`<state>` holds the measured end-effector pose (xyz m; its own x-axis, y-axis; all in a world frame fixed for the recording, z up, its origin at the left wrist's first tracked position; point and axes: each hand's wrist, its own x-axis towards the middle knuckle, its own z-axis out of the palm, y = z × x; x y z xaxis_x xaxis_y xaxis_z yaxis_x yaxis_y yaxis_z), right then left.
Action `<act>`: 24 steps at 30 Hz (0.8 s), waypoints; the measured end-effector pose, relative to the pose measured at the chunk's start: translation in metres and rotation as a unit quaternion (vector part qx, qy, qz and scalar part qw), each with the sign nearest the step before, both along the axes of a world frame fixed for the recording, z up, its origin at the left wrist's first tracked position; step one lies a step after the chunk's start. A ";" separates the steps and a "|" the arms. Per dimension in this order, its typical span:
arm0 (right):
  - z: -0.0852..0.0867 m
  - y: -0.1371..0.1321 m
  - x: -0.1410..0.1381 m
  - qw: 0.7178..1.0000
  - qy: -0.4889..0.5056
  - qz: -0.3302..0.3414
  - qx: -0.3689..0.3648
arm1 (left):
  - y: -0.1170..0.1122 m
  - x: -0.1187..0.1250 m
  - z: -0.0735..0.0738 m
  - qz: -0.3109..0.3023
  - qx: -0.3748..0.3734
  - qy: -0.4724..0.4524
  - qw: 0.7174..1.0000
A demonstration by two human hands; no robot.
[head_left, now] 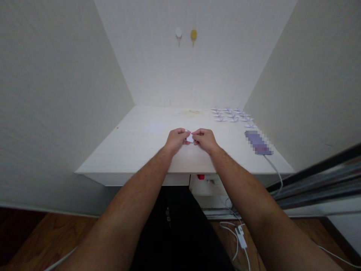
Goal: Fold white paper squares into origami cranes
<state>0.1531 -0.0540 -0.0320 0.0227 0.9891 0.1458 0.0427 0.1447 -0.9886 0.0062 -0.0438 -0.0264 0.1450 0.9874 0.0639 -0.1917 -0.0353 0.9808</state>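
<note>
A small piece of folded white paper (190, 138) is held between my two hands, just above the white desk (135, 145). My left hand (177, 139) pinches its left side between thumb and fingers. On the other side, my right hand (205, 138) grips the paper's right edge with closed fingertips. The fingers cover part of the paper, so its full shape is hidden. Several folded paper cranes (232, 114) stand in rows at the back right of the desk.
A phone (258, 143), blurred out, lies at the desk's right with a white cable (275, 167) running off the edge. A white hook (178, 33) and a yellow hook (193, 35) are on the back wall. Below, a power strip (241, 237) lies on the wooden floor.
</note>
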 end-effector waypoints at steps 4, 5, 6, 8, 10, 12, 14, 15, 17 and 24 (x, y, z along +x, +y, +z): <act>0.005 -0.004 0.000 1.000 -0.009 0.001 0.001 | 0.003 0.000 -0.004 -0.001 0.009 0.003 1.000; 0.006 -0.005 -0.001 1.000 -0.010 0.001 0.002 | 0.004 0.000 -0.005 0.000 0.012 0.006 1.000; 0.006 -0.005 -0.001 1.000 -0.008 0.002 0.002 | 0.004 0.000 -0.006 0.000 0.015 0.011 1.000; 0.005 -0.004 -0.001 1.000 -0.003 0.006 0.003 | 0.005 0.000 -0.007 0.000 0.020 0.020 1.000; 0.004 -0.004 -0.001 1.000 0.003 0.012 0.006 | 0.005 -0.001 -0.008 -0.002 0.024 0.023 0.999; 0.003 -0.003 -0.001 1.000 0.005 0.016 0.013 | 0.005 -0.001 -0.008 -0.004 0.025 0.024 0.999; 0.003 -0.004 -0.001 1.000 0.001 0.018 0.020 | 0.004 -0.001 -0.008 -0.003 0.026 0.022 0.999; 0.003 -0.004 -0.001 1.000 0.000 0.017 0.022 | 0.003 -0.001 -0.007 -0.004 0.027 0.022 0.999; 0.003 -0.003 -0.001 1.000 -0.001 0.015 0.022 | 0.002 -0.002 -0.006 -0.004 0.028 0.023 0.999; 0.001 -0.002 -0.001 1.000 0.004 0.011 0.023 | 0.002 -0.003 -0.007 -0.001 0.034 0.033 0.999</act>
